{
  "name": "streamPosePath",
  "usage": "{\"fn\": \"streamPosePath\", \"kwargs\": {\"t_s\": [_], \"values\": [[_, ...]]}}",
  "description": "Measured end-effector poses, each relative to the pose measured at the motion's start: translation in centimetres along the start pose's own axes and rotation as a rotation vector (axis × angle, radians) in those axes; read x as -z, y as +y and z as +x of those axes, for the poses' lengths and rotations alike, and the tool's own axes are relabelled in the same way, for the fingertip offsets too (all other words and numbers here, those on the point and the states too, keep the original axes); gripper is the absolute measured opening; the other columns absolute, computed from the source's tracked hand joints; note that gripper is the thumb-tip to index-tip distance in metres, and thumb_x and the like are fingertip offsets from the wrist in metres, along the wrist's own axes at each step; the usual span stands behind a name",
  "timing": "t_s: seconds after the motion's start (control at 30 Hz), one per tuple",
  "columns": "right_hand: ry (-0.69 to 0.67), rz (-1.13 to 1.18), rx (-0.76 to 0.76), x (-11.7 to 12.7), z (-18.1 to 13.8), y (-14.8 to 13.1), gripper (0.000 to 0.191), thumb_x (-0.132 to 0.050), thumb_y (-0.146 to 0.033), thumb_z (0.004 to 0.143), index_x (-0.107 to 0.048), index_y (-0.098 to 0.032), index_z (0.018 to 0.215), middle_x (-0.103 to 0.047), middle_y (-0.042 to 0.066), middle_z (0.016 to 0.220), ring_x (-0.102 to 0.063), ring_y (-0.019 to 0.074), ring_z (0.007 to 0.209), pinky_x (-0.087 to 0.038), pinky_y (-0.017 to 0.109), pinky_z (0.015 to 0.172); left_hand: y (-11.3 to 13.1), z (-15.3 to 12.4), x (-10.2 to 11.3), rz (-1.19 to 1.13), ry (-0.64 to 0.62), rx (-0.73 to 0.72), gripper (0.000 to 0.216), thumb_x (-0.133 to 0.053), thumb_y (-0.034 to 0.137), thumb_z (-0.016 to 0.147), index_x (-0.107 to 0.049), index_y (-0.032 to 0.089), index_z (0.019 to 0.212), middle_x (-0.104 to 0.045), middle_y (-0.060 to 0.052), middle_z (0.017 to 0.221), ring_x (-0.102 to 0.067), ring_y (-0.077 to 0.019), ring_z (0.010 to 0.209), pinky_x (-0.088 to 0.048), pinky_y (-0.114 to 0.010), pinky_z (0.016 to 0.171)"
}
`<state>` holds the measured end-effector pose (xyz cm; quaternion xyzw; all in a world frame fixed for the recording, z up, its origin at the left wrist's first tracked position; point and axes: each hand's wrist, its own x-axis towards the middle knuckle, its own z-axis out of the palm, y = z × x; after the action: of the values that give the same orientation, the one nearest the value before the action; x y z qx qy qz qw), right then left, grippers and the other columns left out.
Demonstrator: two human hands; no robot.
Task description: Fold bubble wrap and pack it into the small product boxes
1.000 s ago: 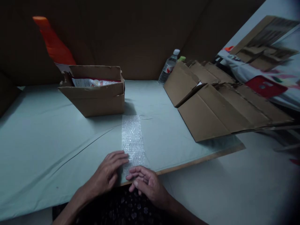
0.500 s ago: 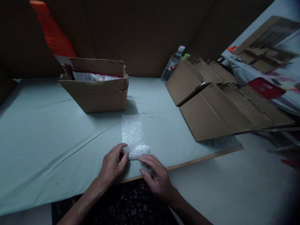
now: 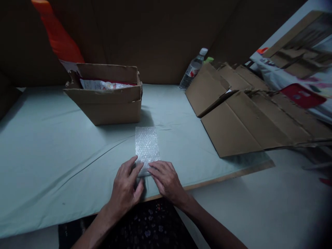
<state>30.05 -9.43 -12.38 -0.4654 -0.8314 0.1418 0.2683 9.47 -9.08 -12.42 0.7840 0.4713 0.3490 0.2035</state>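
An orange object point(image 3: 58, 36) is running out of view above. The left hand point(image 3: 124, 183) is holding thumb and fingers apart at the bubble wrap point(image 3: 146, 141), which is lying on the cloth point(image 3: 38, 162). The right hand point(image 3: 168, 180) is partly covering its near end; I cannot tell its grip. Cardboard point(image 3: 204, 90) is partly hiding a bottle point(image 3: 191, 72).

No legible text; bottle label point(image 3: 192, 71) too small and blurred to read.

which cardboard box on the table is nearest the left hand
The open-topped box beyond the bubble wrap, with a packet showing inside; the other boxes are off to the right, farther from the left hand.
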Motion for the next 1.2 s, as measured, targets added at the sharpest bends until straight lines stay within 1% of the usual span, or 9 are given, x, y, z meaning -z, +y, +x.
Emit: {"fn": "streamPosePath", "kwargs": {"t_s": [0.07,0.17,0.3,0.4,0.5,0.7,0.9,1.07,1.2], "values": [[0.020,0.023,0.006,0.1,0.5,0.1,0.031,-0.050,-0.009,0.096,-0.068,-0.022,0.117,-0.074,0.008,0.114,-0.064,0.0248,0.105,-0.049,0.043,0.088,-0.1,0.0,0.0,0.015,-0.059,-0.066,0.053,-0.058,0.008,0.081,-0.058,0.024,0.131,-0.060,-0.013,0.136,-0.056,-0.0317,0.121,-0.048,-0.048,0.100],[0.057,0.087,0.004,0.7,1.1,0.1,0.030,-0.051,-0.009,0.096,-0.068,-0.022,0.117,-0.076,0.006,0.102,-0.066,0.0221,0.093,-0.049,0.039,0.081,-0.4,0.5,-0.2,-0.001,-0.080,-0.070,0.038,-0.052,0.005,0.085,-0.064,0.021,0.116,-0.072,-0.009,0.105,-0.062,-0.0269,0.099,-0.052,-0.043,0.087],[0.252,0.056,0.000,2.1,1.0,-0.2,0.028,-0.058,-0.011,0.094,-0.065,-0.022,0.119,-0.073,0.008,0.111,-0.065,0.0227,0.104,-0.049,0.040,0.087,-0.9,1.4,-0.4,-0.044,-0.005,0.017,0.023,-0.052,0.012,0.091,-0.065,0.018,0.110,-0.070,-0.007,0.087,-0.063,-0.0222,0.083,-0.053,-0.036,0.073],[0.310,-0.018,0.035,2.5,0.6,-0.3,0.030,-0.058,-0.006,0.091,-0.065,-0.023,0.115,-0.072,0.007,0.109,-0.064,0.0220,0.102,-0.048,0.039,0.086,-1.2,2.1,-0.8,-0.008,0.024,0.075,0.024,-0.055,0.015,0.091,-0.064,0.016,0.113,-0.070,-0.006,0.088,-0.065,-0.0209,0.079,-0.054,-0.035,0.071],[0.188,-0.078,0.045,1.8,0.7,0.1,0.027,-0.060,-0.010,0.091,-0.065,-0.023,0.115,-0.073,0.007,0.111,-0.063,0.0241,0.105,-0.047,0.042,0.088,-1.3,2.6,-1.2,0.042,0.032,0.090,0.026,-0.054,0.015,0.091,-0.062,0.016,0.116,-0.069,-0.007,0.092,-0.066,-0.0214,0.081,-0.055,-0.036,0.073],[0.101,-0.113,0.048,0.2,1.9,1.3,0.023,-0.057,-0.012,0.095,-0.065,-0.019,0.115,-0.073,0.009,0.114,-0.063,0.0256,0.109,-0.046,0.043,0.090,-1.1,2.4,-0.8,0.153,0.079,-0.046,0.027,-0.059,0.020,0.091,-0.060,0.016,0.117,-0.064,-0.014,0.118,-0.060,-0.0281,0.108,-0.053,-0.044,0.089],[0.062,0.124,-0.003,1.8,2.0,1.1,0.018,-0.058,-0.016,0.096,-0.067,-0.020,0.111,-0.077,0.004,0.096,-0.068,0.0198,0.087,-0.048,0.038,0.080,-0.9,1.5,0.1,0.012,-0.033,-0.089,0.027,-0.053,0.009,0.092,-0.059,0.019,0.116,-0.068,-0.007,0.096,-0.060,-0.0218,0.092,-0.051,-0.037,0.080],[0.157,0.032,-0.037,2.1,1.2,1.0,0.026,-0.057,-0.013,0.094,-0.066,-0.022,0.117,-0.073,0.008,0.112,-0.065,0.0240,0.106,-0.048,0.042,0.088,-1.1,2.1,-0.3,0.020,-0.052,-0.016,0.025,-0.055,0.015,0.092,-0.060,0.017,0.117,-0.067,-0.006,0.087,-0.059,-0.0226,0.084,-0.051,-0.037,0.074],[0.080,-0.065,0.011,1.6,1.0,0.9,0.025,-0.062,-0.016,0.092,-0.066,-0.021,0.116,-0.071,0.010,0.117,-0.063,0.0266,0.110,-0.046,0.045,0.092,-0.8,2.7,-0.6,0.113,-0.015,0.002,0.027,-0.055,0.015,0.091,-0.060,0.016,0.118,-0.065,-0.011,0.104,-0.059,-0.0257,0.095,-0.052,-0.042,0.082]]}}
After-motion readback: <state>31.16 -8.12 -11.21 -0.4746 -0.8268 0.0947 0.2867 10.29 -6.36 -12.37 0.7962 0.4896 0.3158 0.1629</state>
